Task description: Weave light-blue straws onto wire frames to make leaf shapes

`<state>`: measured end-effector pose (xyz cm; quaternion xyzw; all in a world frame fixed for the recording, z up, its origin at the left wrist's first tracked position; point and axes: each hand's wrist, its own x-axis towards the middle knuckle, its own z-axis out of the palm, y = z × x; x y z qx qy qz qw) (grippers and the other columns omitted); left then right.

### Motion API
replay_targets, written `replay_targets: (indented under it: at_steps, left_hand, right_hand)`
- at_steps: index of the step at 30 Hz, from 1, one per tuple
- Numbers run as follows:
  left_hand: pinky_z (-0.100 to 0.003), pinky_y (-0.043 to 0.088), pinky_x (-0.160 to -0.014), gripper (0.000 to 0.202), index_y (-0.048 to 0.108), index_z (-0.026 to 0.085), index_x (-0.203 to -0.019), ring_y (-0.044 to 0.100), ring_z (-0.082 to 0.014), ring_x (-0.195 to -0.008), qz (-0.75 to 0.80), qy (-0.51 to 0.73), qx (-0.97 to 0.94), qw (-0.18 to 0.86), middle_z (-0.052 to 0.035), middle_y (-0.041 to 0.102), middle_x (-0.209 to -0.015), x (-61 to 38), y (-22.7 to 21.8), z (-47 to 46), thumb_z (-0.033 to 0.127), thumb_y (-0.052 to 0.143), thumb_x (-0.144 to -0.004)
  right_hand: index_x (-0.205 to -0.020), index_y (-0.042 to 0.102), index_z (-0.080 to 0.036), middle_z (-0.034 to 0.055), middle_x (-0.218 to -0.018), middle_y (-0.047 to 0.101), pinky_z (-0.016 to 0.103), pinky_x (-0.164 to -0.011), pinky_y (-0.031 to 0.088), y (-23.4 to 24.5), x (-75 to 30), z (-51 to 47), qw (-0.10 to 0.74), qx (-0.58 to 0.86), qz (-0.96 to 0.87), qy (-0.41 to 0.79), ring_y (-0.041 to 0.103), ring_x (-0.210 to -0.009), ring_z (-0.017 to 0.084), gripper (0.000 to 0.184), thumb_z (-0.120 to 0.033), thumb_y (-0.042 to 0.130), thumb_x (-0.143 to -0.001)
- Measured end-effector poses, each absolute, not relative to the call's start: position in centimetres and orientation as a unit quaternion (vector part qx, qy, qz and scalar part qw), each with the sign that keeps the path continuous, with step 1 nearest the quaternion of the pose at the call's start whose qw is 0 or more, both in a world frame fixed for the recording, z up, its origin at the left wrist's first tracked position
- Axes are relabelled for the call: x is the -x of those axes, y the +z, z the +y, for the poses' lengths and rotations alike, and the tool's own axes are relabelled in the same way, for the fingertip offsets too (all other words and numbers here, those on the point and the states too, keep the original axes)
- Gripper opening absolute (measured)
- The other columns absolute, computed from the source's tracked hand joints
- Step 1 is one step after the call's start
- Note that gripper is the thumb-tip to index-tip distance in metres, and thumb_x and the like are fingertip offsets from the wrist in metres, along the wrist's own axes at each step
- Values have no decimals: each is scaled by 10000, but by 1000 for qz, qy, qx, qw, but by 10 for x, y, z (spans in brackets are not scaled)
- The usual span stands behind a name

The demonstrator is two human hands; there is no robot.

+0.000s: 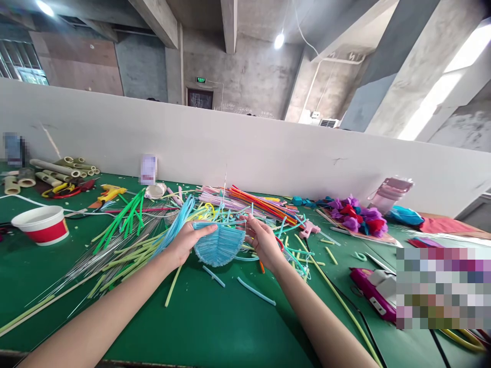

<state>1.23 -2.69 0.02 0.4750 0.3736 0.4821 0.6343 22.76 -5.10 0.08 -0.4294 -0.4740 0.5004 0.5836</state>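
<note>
A light-blue fan-shaped piece made of pipe cleaners [218, 246] is held up over the table, its rounded edge hanging down. My left hand [187, 241] grips its upper left corner, the thumb lying along the top edge. At the upper right corner, my right hand [263, 239] has its thumb and fingers pinched together at the piece's edge. Behind my hands lies a bundle of light-blue pipe cleaners [183, 217]. Two loose blue pieces lie below, one of them a curved blue pipe cleaner [256, 291].
The green table [199, 332] carries pale-green stems, wires and orange pipe cleaners [264, 204]. A paper cup [42, 225] and yellow glue gun [111, 193] stand left; a pink glue gun [310, 229], purple-red flowers [356, 217] and magenta power strip [372, 294] lie right. A white partition [245, 153] closes the back.
</note>
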Motion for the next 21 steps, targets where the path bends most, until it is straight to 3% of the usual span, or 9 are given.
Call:
replay_targets:
  at_steps: [8, 14, 21]
  left_hand:
    - [-432, 569, -838, 439, 760, 120, -951, 724, -341, -926, 376, 500, -490, 607, -167, 775, -945, -11, -3, -24, 407, 857, -634]
    - [-421, 557, -850, 433, 766, 129, -950, 709, -352, -983, 383, 521, -506, 571, -175, 765, -998, -13, -7, -24, 416, 851, -637]
    - [-436, 561, -825, 446, 765, 125, -938, 713, -367, -964, 394, 521, -492, 575, -193, 761, -996, -13, -11, -21, 431, 853, -626]
  right_hand:
    - [-839, 720, -170, 75, -815, 734, 310, -631, 535, -8, -226, -46, 559, 517, -556, 334, 676, -738, 222, 382, -535, 721, -726]
    - [-718, 698, -188, 58, -703, 719, 318, -656, 464, -8, -225, -49, 535, 575, -591, 183, 652, -673, 226, 331, -496, 627, -817]
    - [-817, 680, -203, 58, -780, 733, 302, -641, 459, -9, -221, -51, 512, 580, -619, 138, 671, -682, 226, 305, -466, 538, -880]
